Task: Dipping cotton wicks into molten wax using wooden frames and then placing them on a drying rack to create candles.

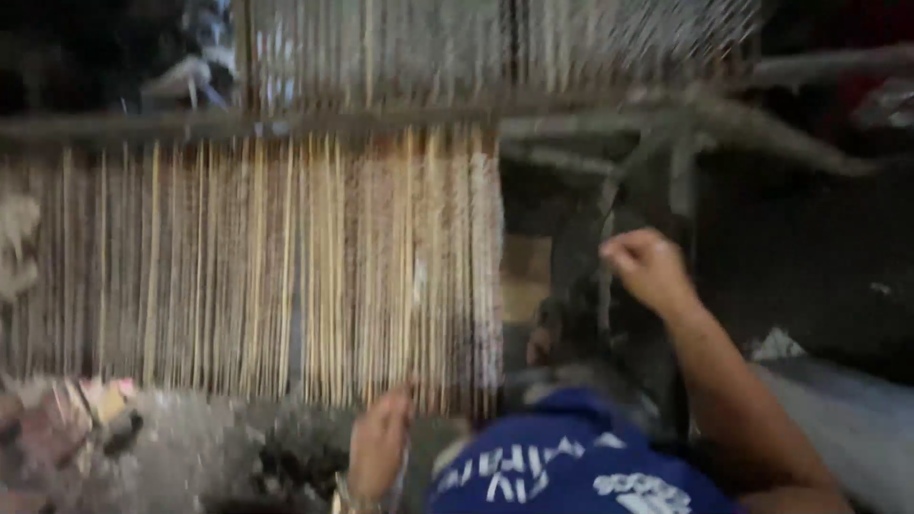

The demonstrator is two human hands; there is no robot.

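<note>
Head view: blurred hands, left (379, 445) and right (647, 265), at loom threads (286, 266).

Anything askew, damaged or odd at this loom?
Nothing clearly stands out. The upright threads hang evenly, the left hand at their lower edge, the right hand raised beside them. Motion blur hides fine damage.

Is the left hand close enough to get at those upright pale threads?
Probably yes: the left hand sits right at the lower edge of the upright threads, fingertips seemingly touching them, with nothing between. The picture is blurred, so actual contact is uncertain.
</note>
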